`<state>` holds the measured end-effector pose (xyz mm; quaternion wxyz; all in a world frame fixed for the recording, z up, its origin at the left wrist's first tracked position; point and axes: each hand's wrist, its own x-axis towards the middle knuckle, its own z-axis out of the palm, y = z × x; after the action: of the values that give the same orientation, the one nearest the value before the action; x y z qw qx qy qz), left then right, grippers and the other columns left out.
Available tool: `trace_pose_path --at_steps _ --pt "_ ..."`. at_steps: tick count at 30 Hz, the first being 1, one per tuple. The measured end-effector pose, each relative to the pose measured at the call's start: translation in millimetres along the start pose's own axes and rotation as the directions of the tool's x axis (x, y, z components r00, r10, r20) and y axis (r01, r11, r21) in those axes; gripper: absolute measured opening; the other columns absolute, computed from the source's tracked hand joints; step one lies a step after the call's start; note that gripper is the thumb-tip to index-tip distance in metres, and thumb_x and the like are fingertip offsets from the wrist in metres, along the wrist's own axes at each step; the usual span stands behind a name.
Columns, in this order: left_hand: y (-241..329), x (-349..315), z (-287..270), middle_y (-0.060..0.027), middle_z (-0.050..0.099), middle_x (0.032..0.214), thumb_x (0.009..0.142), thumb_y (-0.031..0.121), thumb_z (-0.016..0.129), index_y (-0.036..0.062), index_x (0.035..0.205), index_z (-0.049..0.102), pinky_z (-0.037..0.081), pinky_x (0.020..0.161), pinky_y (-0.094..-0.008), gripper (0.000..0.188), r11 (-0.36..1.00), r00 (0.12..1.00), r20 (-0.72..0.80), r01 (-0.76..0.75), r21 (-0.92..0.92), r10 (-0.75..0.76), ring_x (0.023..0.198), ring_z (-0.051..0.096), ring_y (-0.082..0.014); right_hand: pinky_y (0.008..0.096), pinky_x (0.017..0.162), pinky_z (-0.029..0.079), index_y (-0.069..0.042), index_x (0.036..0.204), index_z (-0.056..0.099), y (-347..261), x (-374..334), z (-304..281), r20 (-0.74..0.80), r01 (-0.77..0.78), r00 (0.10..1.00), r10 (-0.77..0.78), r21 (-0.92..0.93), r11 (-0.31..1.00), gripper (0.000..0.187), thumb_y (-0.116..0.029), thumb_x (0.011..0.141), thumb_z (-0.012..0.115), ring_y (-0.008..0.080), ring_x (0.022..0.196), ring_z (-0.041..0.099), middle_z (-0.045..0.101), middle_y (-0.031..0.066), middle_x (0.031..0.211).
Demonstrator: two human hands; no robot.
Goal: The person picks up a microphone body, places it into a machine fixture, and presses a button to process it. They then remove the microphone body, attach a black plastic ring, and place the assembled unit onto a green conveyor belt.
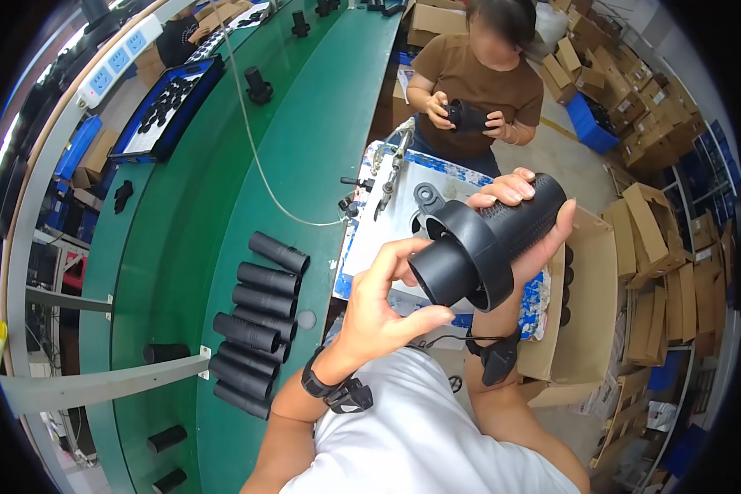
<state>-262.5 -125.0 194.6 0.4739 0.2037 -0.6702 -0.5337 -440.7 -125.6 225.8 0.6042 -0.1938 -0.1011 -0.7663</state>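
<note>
In front of my chest I hold a black plastic tube point(446, 272) fitted through a wide black collar point(490, 255), tilted up toward the right. My right hand point(543, 222) is wrapped around its ribbed, textured rear part. At the smooth open end is my left hand point(379, 296), its fingers and thumb curved around the rim; some fingertips are hidden behind the tube. A black looped tab point(426, 196) shows just beyond the collar. Several loose black tubes point(263, 300) lie in a row on the green bench to my left.
A metal clamp fixture point(395, 169) stands on a paint-marked white and blue work board point(362, 247). At the right is an open cardboard box point(584, 329) with black parts inside. Across from me a person point(477, 74) holds another black part. A cable point(259, 156) crosses the green bench point(305, 140).
</note>
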Motion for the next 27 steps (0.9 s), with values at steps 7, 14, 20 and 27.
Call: trace_pose_path --at_steps 7,14,20,27 --pt "12.7 -7.3 -18.5 -0.0074 0.067 0.079 0.092 0.030 0.059 -0.0041 0.113 0.054 0.048 0.071 -0.0266 0.040 0.879 0.924 0.137 0.383 -0.284 -0.358 0.073 0.062 -0.0128 0.0394 0.097 0.039 -0.006 0.120 0.041 13.2 -3.5 0.6 -0.018 0.065 0.998 -0.066 -0.076 0.995 0.053 -0.043 0.089 0.063 0.0173 0.105 0.052 0.051 0.0040 0.106" --pt "13.4 -9.2 -18.0 -0.0163 0.064 0.070 0.097 0.062 0.014 -0.0079 0.085 0.062 0.048 0.051 -0.0349 0.086 0.208 0.672 0.603 0.724 -0.658 -0.429 0.043 0.054 -0.0258 0.0397 0.100 0.038 -0.003 0.129 0.038 16.0 -6.0 -8.3 -0.023 0.022 0.999 -0.024 -0.073 0.997 0.058 -0.040 0.091 0.061 0.0188 0.108 0.050 0.049 0.0056 0.113" --pt "-14.4 -21.0 -10.1 -0.0162 0.064 0.077 0.097 0.063 0.015 -0.0058 0.091 0.061 0.048 0.055 -0.0341 0.082 -0.135 0.753 0.653 0.657 -0.742 0.078 0.048 0.057 -0.0254 0.0411 0.102 0.038 -0.002 0.128 0.040 22.2 -9.2 -12.0 -0.045 0.031 0.998 -0.035 -0.100 0.994 0.054 -0.039 0.093 0.058 0.0205 0.110 0.049 0.049 0.0073 0.115" --pt "-12.7 -28.0 -10.0 -0.0148 0.059 0.098 0.075 0.019 0.077 -0.0042 0.136 0.038 0.047 0.069 -0.0277 0.076 0.999 0.977 -0.211 -0.040 0.033 0.046 0.077 0.059 -0.0167 0.0432 0.097 0.046 -0.001 0.119 0.049 20.6 -9.8 -15.7 -0.266 -0.013 0.960 -0.086 -0.351 0.936 0.044 -0.038 0.095 0.056 0.0250 0.109 0.055 0.057 0.0120 0.113"
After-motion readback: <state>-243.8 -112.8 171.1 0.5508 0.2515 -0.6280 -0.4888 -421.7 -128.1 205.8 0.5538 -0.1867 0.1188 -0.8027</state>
